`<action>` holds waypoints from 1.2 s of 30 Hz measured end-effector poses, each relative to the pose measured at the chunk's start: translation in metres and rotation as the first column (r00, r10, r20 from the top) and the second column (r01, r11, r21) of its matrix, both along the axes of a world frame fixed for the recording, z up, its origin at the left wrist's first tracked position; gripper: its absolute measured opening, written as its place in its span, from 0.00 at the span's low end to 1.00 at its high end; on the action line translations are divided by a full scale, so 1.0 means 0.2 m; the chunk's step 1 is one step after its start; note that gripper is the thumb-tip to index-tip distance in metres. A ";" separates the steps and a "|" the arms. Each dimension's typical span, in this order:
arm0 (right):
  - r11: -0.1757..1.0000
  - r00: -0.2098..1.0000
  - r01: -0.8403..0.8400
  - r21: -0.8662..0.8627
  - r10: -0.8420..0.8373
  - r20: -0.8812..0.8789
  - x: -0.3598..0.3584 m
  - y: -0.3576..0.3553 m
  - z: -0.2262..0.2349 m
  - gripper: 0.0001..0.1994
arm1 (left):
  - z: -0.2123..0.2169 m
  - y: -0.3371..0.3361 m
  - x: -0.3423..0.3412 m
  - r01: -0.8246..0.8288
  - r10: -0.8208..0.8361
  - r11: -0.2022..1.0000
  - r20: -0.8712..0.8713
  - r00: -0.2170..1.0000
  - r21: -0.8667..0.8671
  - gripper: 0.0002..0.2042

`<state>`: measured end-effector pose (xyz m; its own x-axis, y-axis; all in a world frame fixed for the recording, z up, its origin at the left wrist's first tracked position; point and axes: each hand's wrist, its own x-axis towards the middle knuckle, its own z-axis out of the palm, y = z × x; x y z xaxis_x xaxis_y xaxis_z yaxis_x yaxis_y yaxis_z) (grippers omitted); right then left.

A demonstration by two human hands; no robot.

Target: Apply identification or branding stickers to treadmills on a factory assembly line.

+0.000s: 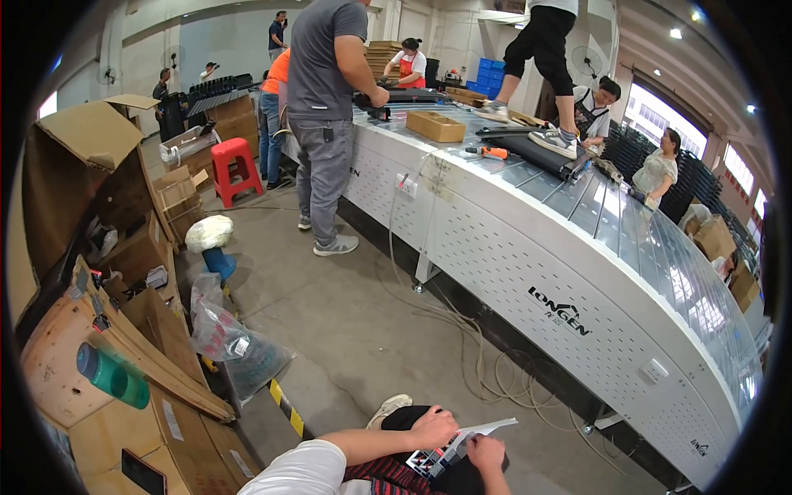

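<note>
Hands, two of them, both yours, work low over your lap: left hand [435,427] on the left and a little farther out, right hand [485,452] just to its right and nearer. One printed sheet [426,464], patched dark, red and white, lies over your thighs between them. Your left fingers are bent low over its far left part, their tips hidden, so you can't tell how firm that hold is. Your right fingers curl nearly closed at its right side; whether they pinch the paper, you can't tell either. One pale strip [499,424] juts out to the right, beyond your right knuckles.

Out to your left, count one green bottle [115,377], one dark phone [143,472] lying on cardboard near you, and, farther off, one red stool [236,172]. Across the floor on the right runs one long white conveyor [495,223]. Up on it: one small cardboard tray [435,126], one orange-handled tool [493,153] just to its right, and one person [540,49] standing, two shoes planted on top. Three fans hang at the far walls.
</note>
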<state>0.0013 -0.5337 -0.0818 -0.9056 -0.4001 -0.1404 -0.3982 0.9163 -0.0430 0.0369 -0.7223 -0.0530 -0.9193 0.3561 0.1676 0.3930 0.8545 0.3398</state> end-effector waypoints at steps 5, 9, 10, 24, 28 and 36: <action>0.987 0.995 0.046 -0.153 -0.059 -0.085 0.01 0.11 0.02 0.11 | 0.05 -0.10 0.00 -0.032 0.035 0.998 0.047 0.998 -0.060 0.08; 0.986 0.996 0.031 -0.162 -0.044 -0.078 0.00 0.08 0.05 0.12 | 0.03 -0.09 -0.01 -0.049 0.050 0.998 0.022 0.999 -0.035 0.08; 0.992 0.998 -0.007 -0.124 -0.002 -0.070 0.00 0.05 0.05 0.13 | 0.03 -0.07 -0.01 -0.024 0.025 0.999 0.027 0.999 -0.039 0.08; 0.989 0.997 0.075 -0.129 -0.078 -0.019 0.04 0.11 0.11 0.12 | 0.04 -0.10 0.01 -0.011 0.018 0.995 0.068 0.998 -0.100 0.10; 0.975 0.994 0.093 -0.203 -0.104 -0.043 0.03 0.12 0.13 0.12 | 0.07 -0.12 0.00 -0.034 0.041 0.997 0.091 0.995 -0.074 0.10; 0.997 0.996 -0.013 -0.073 0.020 0.088 0.02 -0.09 0.12 0.14 | -0.03 0.03 -0.01 0.021 -0.022 0.999 -0.008 1.000 -0.040 0.06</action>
<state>0.0055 -0.5507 -0.0587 -0.8841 -0.4271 -0.1898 -0.4050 0.9028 -0.1450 0.0351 -0.7169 -0.0599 -0.9099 0.3824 0.1607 0.4142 0.8587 0.3017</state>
